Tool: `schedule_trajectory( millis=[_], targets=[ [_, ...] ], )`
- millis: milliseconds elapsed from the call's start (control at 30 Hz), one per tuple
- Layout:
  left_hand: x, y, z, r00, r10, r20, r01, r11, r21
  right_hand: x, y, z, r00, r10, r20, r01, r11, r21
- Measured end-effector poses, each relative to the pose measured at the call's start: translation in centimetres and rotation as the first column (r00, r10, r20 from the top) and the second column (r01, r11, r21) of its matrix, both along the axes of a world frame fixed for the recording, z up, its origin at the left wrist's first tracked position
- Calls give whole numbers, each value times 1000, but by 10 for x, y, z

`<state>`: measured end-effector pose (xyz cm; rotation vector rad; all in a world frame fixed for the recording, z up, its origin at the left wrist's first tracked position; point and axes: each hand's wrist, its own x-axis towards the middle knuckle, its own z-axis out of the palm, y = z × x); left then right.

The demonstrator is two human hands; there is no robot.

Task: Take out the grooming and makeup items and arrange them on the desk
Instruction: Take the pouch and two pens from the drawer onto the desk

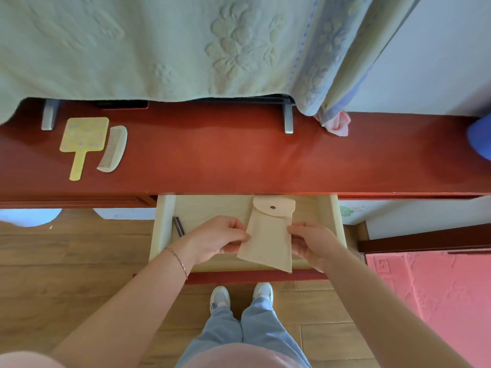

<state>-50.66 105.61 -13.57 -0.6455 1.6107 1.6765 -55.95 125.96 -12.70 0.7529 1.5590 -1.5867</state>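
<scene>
A cream cloth pouch (268,235) with a snap flap is held over the open pale wooden drawer (162,229) under the red-brown desk (225,160). My left hand (218,239) pinches the pouch's left edge and my right hand (310,243) pinches its right edge. Two dark pencil-like sticks (178,226) lie at the drawer's left side. On the desk's left end a yellow hand mirror (82,142) lies next to a pale comb (113,147).
A pale green embossed cloth (186,49) drapes over something standing on metal feet (288,120) at the desk's back. A pink cloth scrap (337,126) and a blue object (481,139) sit at the right. A pink mat (430,296) covers the floor on the right.
</scene>
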Motion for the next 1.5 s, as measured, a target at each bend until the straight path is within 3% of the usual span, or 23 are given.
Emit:
schedule_trajectory(
  millis=[167, 300, 567, 667, 867, 1167, 1333, 1500],
  targets=[
    [1, -16, 26, 995, -98, -5, 98, 994, 57, 9, -4, 35, 998, 32, -55, -34, 999, -27],
    [0, -37, 42, 995, -71, -73, 74, 996, 50, -1, -26, 53, 989, 92, -115, -96, 995, -28],
    [-16, -100, 50, 973, 72, -219, -117, 973, -200, -50, -116, 51, 944, 234, -234, -236, 971, 17],
    [-26, -118, 45, 953, 77, -295, -197, 894, -403, -67, -152, 40, 948, 218, -231, -225, 974, -6],
    [-48, -152, 16, 938, 105, -329, -300, 720, -625, -97, -211, 20, 945, 229, -235, -235, 972, -1],
    [-62, -158, -7, 931, 118, -345, -350, 555, -755, -109, -237, -17, 929, 253, -272, -234, 967, 100],
    [-58, -154, -17, 922, 150, -357, -378, 553, -743, -108, -231, -17, 714, 564, -415, -372, 807, 458],
    [-43, -139, 1, 824, 28, -566, -509, 477, -717, -96, -207, -1, 675, 568, -470, -394, 817, 421]
  ],
)
